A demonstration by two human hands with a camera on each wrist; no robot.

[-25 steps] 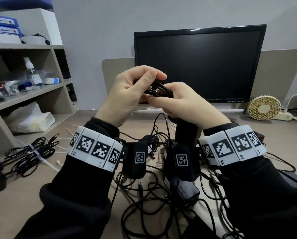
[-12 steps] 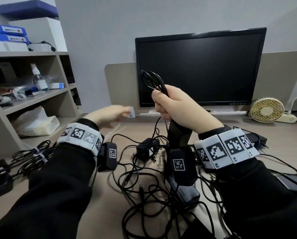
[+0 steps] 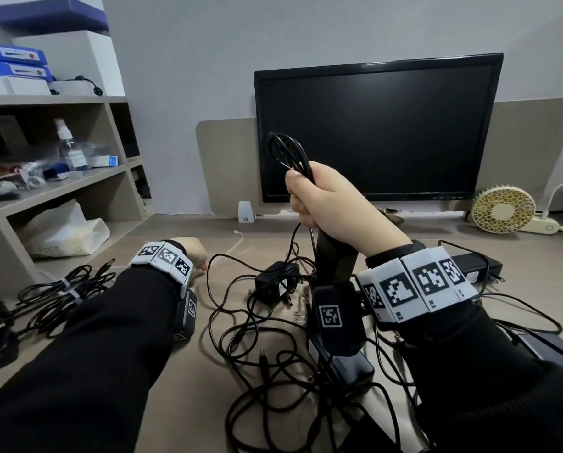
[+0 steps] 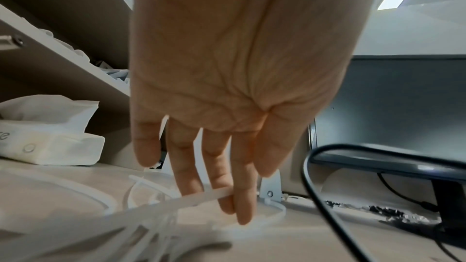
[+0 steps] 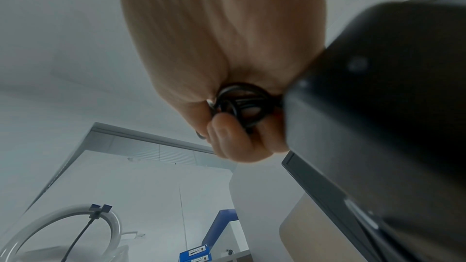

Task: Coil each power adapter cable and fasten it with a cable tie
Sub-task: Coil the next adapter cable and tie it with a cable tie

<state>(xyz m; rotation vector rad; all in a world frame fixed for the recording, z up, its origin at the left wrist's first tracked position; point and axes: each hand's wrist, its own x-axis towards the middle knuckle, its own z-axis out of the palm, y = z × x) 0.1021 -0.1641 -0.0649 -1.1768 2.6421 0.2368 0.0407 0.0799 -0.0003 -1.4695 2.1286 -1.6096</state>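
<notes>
My right hand (image 3: 322,197) is raised in front of the monitor and grips a coiled black cable (image 3: 288,155); its loops stick out above the fist. The cable's black adapter brick (image 3: 335,256) hangs under that hand. In the right wrist view the curled fingers (image 5: 232,138) close round the coil (image 5: 242,105) beside the brick (image 5: 378,107). My left hand (image 3: 192,253) is down on the table at the left. Its fingers (image 4: 242,202) point down among loose white cable ties, and one cable tie (image 4: 196,199) is caught between the index and middle fingers.
A tangle of black cables and adapters (image 3: 273,289) covers the table's middle and right. Tied cable bundles (image 3: 61,289) lie at the left by a shelf unit (image 3: 61,188) and a tissue pack (image 3: 64,233). A monitor (image 3: 371,125) and a small fan (image 3: 502,209) stand behind.
Both hands held the coil together a second ago. My left hand let go, dropped left to the table and reached the cable ties. My right hand keeps the coil raised.
</notes>
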